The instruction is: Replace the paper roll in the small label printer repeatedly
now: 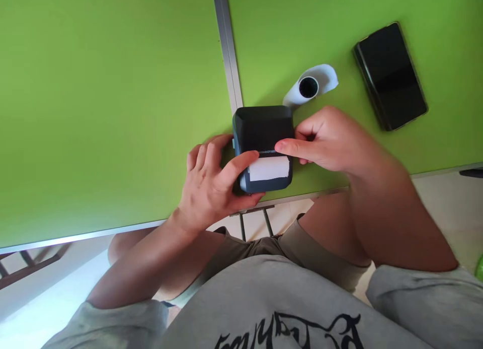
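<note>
In the head view, a dark device [263, 123] is being held near the edge of the worktop [113, 87], between the hands: its left side is being gripped by the left hand [208, 182], its right side by the right hand's [327, 141] thumb and fingers.

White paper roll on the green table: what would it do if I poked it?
The white paper roll seems to stand on end, so it might tip over. Its loose, curled end looks thin, so probably floppy.

The tabletop [113, 87] is viewed closely by 1 head-worn camera, aimed steeply down. Exact height cannot be judged.
</note>
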`<state>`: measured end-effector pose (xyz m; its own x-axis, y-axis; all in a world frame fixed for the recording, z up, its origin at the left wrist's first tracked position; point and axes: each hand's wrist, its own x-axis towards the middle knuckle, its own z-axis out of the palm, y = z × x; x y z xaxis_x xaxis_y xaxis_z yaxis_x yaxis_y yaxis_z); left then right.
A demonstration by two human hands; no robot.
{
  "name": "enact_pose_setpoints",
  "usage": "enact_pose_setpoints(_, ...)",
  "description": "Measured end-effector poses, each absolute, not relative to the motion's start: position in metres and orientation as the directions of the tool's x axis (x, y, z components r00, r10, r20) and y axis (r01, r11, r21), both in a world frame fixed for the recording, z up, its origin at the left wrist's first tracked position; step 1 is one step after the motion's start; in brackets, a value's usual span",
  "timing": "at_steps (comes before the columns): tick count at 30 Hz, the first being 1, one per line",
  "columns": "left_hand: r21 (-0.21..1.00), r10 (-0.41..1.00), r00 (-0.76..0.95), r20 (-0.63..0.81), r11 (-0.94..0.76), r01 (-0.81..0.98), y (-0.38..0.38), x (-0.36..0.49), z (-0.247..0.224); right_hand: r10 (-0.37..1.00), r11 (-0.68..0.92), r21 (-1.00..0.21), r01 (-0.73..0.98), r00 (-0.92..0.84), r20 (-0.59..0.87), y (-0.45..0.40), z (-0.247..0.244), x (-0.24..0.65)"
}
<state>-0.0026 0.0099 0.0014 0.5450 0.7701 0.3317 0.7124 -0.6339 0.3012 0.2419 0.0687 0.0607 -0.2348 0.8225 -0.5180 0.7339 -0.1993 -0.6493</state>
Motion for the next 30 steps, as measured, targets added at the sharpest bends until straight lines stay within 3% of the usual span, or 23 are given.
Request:
enact_pose_setpoints(5, 0.269, 0.764, 0.537, 0.358, -0.635, 0.724, 0.010, -0.002, 0.000, 0.813, -0.202, -0.760, 0.617, -0.326, -0.481, 0.068, 0.052, 0.246)
enact_pose_setpoints(11, 0.385, 0.816, 0.484, 0.316, -0.577, 0.721, 0.007, -0.001, 0.001, 0.883, -0.163, -0.751, 0.639, -0.245, -0.401, 0.062, 0.043, 0.244)
enact_pose_setpoints(21, 0.435, 0.835, 0.485, 0.260, -0.550, 0.713, 0.002, -0.006, 0.004, 0.983, 0.122, -0.828, 0.547, -0.180, 0.026, 0.056, 0.033, 0.234)
enact_pose_setpoints(30, 0.469, 0.833, 0.486, 0.265, -0.552, 0.690, 0.008, -0.010, 0.004, 0.974, 0.109, -0.840, 0.532, -0.227, -0.017, 0.053, 0.032, 0.235)
